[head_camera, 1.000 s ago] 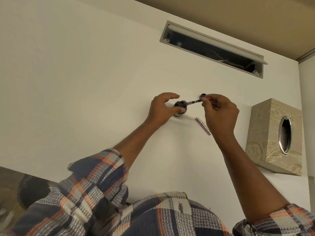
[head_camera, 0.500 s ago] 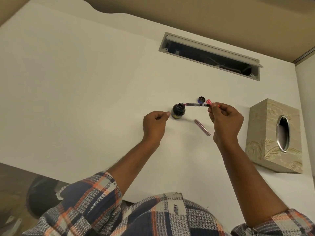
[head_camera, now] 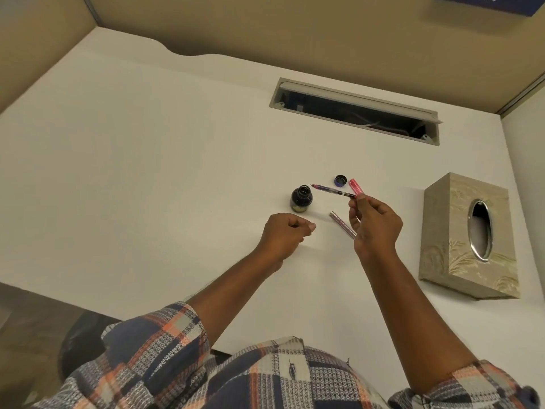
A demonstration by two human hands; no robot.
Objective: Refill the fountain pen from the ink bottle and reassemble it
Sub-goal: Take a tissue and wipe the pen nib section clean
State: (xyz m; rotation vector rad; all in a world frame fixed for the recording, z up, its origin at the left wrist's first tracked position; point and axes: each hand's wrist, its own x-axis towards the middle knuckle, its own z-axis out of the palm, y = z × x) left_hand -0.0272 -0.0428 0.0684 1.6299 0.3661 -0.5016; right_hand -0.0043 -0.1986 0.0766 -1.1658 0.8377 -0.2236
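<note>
A small dark ink bottle [head_camera: 301,198] stands open and upright on the white desk [head_camera: 147,172]. Its blue cap [head_camera: 340,180] lies behind it to the right. My right hand [head_camera: 373,224] pinches the rear end of the pen's inner section [head_camera: 333,190], a thin dark tube with its nib pointing left, just above and right of the bottle mouth. A pink pen part [head_camera: 356,185] sticks up behind my right fingers. A metallic pink barrel [head_camera: 342,224] lies on the desk beside that hand. My left hand [head_camera: 284,236] is a loose fist in front of the bottle, holding nothing.
A beige patterned tissue box [head_camera: 469,234] with an oval opening stands at the right. A long cable slot [head_camera: 355,112] with its flap raised is set in the desk's far side. Tan partition walls close the back and left.
My left hand let go of the ink bottle and drew back toward me, closed. My right hand lifted the pen section's nib out of the bottle mouth and moved slightly right.
</note>
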